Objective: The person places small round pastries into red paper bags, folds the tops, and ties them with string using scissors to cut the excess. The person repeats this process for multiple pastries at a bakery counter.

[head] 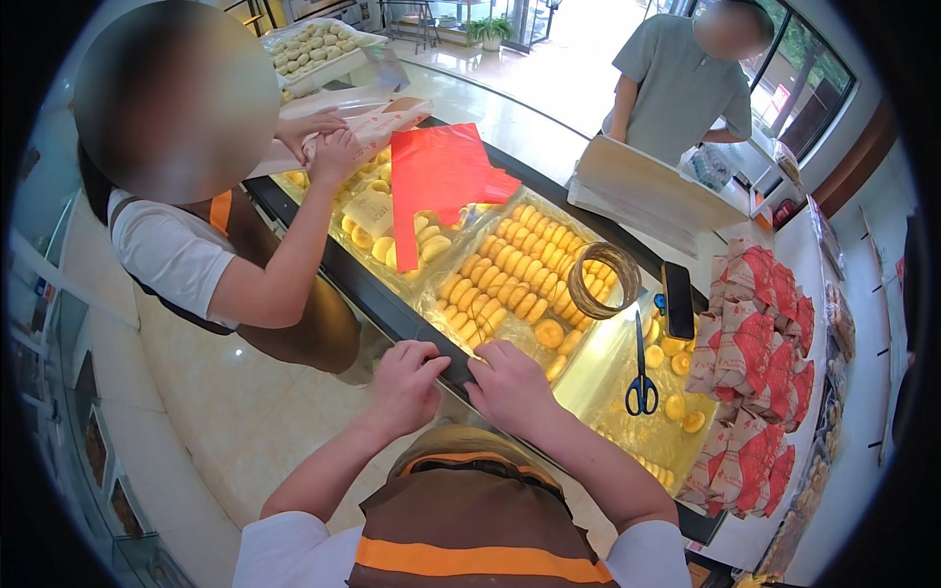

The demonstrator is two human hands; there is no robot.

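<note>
My left hand point(404, 386) is at the black front edge point(382, 290) of the display counter, its fingers curled and its thumb towards the right. My right hand point(513, 381) is bent over the same edge, a short gap from the left. I see nothing held in either hand, but the undersides of the fingers are hidden. Just beyond them, rows of round golden pastries point(514, 272) lie beneath the glass top. A roll of brown twine or tape point(604, 281) rests on the glass. Blue-handled scissors point(642, 378) lie right of my right hand, blades pointing away.
A co-worker point(176, 257) on the left handles printed paper bags point(382, 125). A red plastic bag point(448, 176) lies on the glass. A black phone point(677, 301) is beside stacked red-and-brown paper packets point(750, 345). Another person point(673, 88) stands across the counter, behind a board point(647, 187).
</note>
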